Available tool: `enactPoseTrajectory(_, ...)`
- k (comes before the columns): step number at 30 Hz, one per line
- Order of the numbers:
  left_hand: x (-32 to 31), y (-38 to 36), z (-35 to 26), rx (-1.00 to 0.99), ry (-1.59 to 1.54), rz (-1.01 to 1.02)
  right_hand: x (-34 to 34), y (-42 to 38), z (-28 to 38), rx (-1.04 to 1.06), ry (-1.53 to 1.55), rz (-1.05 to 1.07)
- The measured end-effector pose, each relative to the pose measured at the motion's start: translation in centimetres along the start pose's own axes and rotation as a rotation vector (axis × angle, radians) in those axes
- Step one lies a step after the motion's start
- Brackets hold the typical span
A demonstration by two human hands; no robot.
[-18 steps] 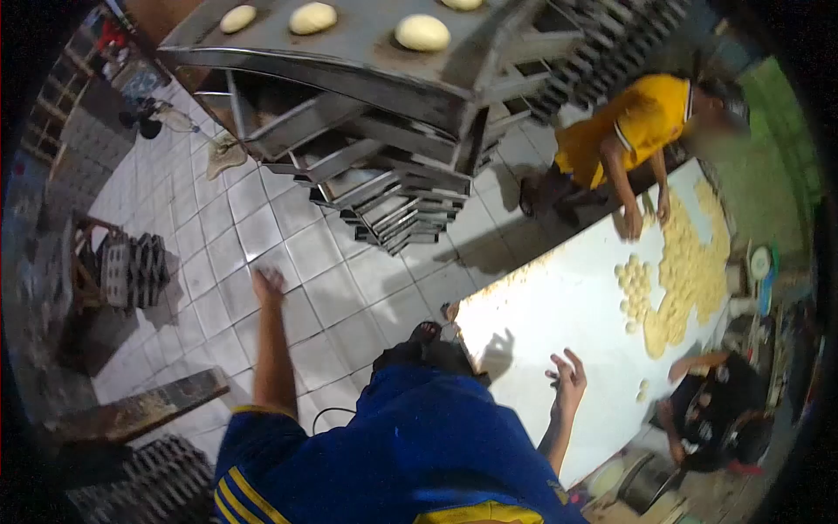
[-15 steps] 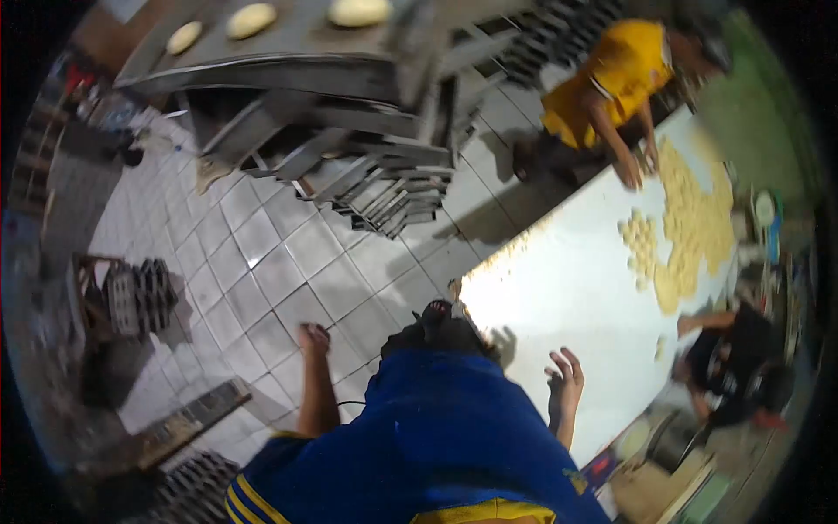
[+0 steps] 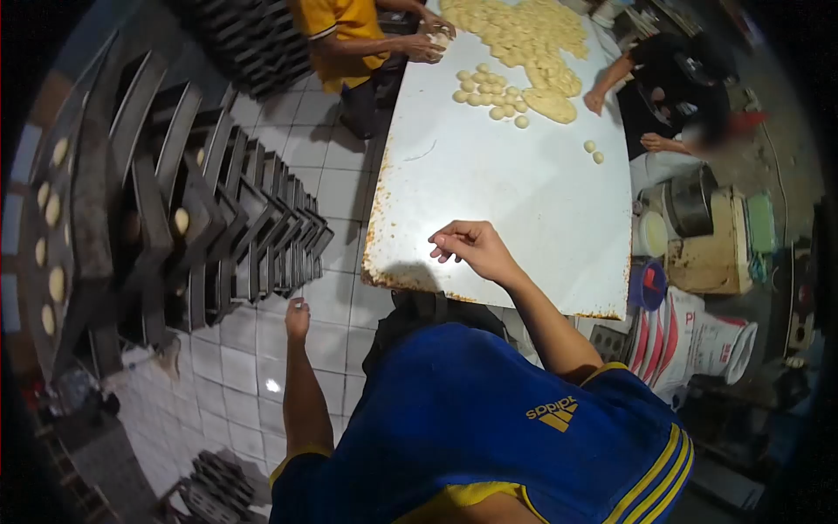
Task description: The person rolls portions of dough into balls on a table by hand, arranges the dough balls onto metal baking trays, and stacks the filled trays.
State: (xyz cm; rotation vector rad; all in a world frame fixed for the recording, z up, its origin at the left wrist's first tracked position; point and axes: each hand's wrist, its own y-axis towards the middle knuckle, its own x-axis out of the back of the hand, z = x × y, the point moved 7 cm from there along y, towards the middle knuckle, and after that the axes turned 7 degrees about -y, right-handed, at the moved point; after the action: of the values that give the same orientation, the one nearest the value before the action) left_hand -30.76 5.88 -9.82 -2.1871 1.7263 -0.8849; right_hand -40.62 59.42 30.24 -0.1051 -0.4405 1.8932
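Observation:
My right hand (image 3: pixel 471 247) is over the near end of a white table (image 3: pixel 524 205). Its fingers are loosely bent and apart, with nothing between them. Low at my side, beside a tall stack of dark metal trays (image 3: pixel 179 188), is my left hand (image 3: pixel 298 321). Its fingers are curled in, and a small pale spot shows at the fingertips; what that is, I cannot make out. Farther up the table lie several round dough balls (image 3: pixel 489 92) and a large spread of pale dough pieces (image 3: pixel 524 35). Two more dough balls (image 3: pixel 594 152) sit near the right edge.
A person in a yellow shirt (image 3: pixel 345 35) handles dough at the far left side. Another in black (image 3: pixel 672 83) works at the right. Tubs, a dark pot (image 3: pixel 692 201) and white sacks (image 3: pixel 690 345) stand at the right. Tiled floor (image 3: pixel 236 367) runs along my left.
My view has turned to the right, so the table is now ahead and the tray stack is at the left. My right hand has come forward over the table's near end.

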Motion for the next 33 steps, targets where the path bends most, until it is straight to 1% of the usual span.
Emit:
enactPoseTrajectory(1, 0.2, -0.2, -4.1, 0.002, -0.088, -0.077, 0.6, -0.3, -1.0, 0.008, 0.013, -0.022)
enactPoseTrajectory(2, -0.3, 0.0, -7.0, -0.096, -0.036, -0.127, 1.5, -1.1, -1.9, 0.031, 0.003, -0.085)
enactPoseTrajectory(3, -2.1, 0.3, -8.6, -0.109, -0.021, -0.115, 2.4, -2.0, -3.1, 0.05, -0.008, -0.145)
enactPoseTrajectory(5, -6.0, -0.1, -13.5, -0.459, 0.19, -0.162, 4.1, -2.7, -7.3, 0.012, -0.02, -0.217)
enactPoseTrajectory(7, -12.5, -2.3, -18.4, -0.598, 0.442, -0.194, 6.2, -3.6, -11.6, -0.062, 0.101, -0.32)
enactPoseTrajectory(8, -15.9, -3.3, -21.0, -0.582, 0.457, -0.142, 7.1, -4.1, -12.6, -0.063, 0.111, -0.329)
enactPoseTrajectory(9, -19.7, -3.7, -23.4, -0.565, 0.465, -0.092, 8.4, -4.5, -13.8, -0.121, 0.144, -0.377)
enactPoseTrajectory(10, -23.8, -3.4, -25.7, -0.74, 0.475, -0.039, 10.1, -4.6, -15.0, -0.178, 0.174, -0.417)
enactPoseTrajectory(11, -27.4, -3.2, -27.2, -0.901, 0.489, 0.01, 11.5, -4.5, -15.7, -0.185, 0.177, -0.402)
enactPoseTrajectory(13, -34.6, -2.8, -33.6, -0.94, 0.564, 0.203, 14.0, -4.6, -17.0, -0.241, 0.182, -0.435)
enactPoseTrajectory(14, -38.1, -2.8, -36.5, -0.97, 0.626, 0.259, 15.2, -4.5, -17.8, -0.247, 0.179, -0.427)
enactPoseTrajectory(15, -40.8, -2.2, -38.3, -1.003, 0.687, 0.322, 16.4, -4.4, -18.2, -0.271, 0.159, -0.434)
enactPoseTrajectory(16, -42.2, -0.3, -38.4, -1.0, 0.698, 0.329, 17.4, -4.5, -19.0, -0.272, 0.174, -0.439)
enactPoseTrajectory(18, -46.8, 3.1, -39.7, -1.147, 0.826, 0.415, 19.9, -4.4, -21.1, -0.292, 0.168, -0.437)
enactPoseTrajectory(19, -46.8, 5.5, -40.3, -1.095, 0.929, 0.346, 21.0, -4.4, -22.6, -0.312, 0.146, -0.429)
enactPoseTrajectory(20, -45.6, 10.5, -38.0, -1.17, 0.919, 0.058, 22.3, -4.5, -22.7, -0.322, 0.16, -0.461)
enactPoseTrajectory(21, -42.6, 17.1, -33.5, -1.002, 0.825, -0.325, 23.7, -4.3, -22.2, -0.322, 0.208, -0.485)
enactPoseTrajectory(22, -38.7, 17.6, -33.7, -0.647, 0.863, -0.442, 25.2, -4.1, -22.9, -0.351, 0.234, -0.503)
enactPoseTrajectory(23, -34.5, 17.3, -33.3, -0.203, 0.979, -0.531, 26.8, -3.6, -23.8, -0.381, 0.26, -0.518)
enactPoseTrajectory(24, -30.8, 16.1, -32.9, 0.205, 1.104, -0.525, 28.6, -2.4, -24.9, -0.369, 0.258, -0.52)
enactPoseTrajectory(25, -28.7, 13.4, -32.0, 0.2, 0.752, -0.734, 30.7, -1.3, -26.0, -0.328, 0.082, -0.584)
enactPoseTrajectory(26, -28.4, 11.1, -32.0, 0.195, 0.688, -0.703, 32.5, 0.0, -27.0, -0.285, -0.091, -0.644)
enactPoseTrajectory(27, -28.4, 9.6, -30.9, 0.184, 0.682, -0.695, 33.6, 2.1, -28.8, -0.277, -0.078, -0.641)
enactPoseTrajectory(28, -28.5, 8.4, -29.6, 0.172, 0.682, -0.685, 34.9, 4.7, -29.8, -0.185, -0.085, -0.67)
enactPoseTrajectory(29, -29.4, 7.0, -28.7, 0.1, 0.72, -0.698, 36.2, 6.8, -30.1, -0.101, -0.092, -0.698)
enactPoseTrajectory(31, -31.5, 6.6, -24.7, 0.192, 0.593, -0.634, 39.3, 12.3, -28.4, -0.108, -0.33, -0.677)
enactPoseTrajectory(32, -32.8, 5.7, -23.8, 0.146, 0.7, -0.743, 40.6, 14.9, -27.7, -0.021, -0.455, -0.709)
enactPoseTrajectory(33, -34.0, 5.1, -23.4, 0.095, 0.81, -0.846, 41.5, 17.0, -25.8, -0.04, -0.48, -0.77)
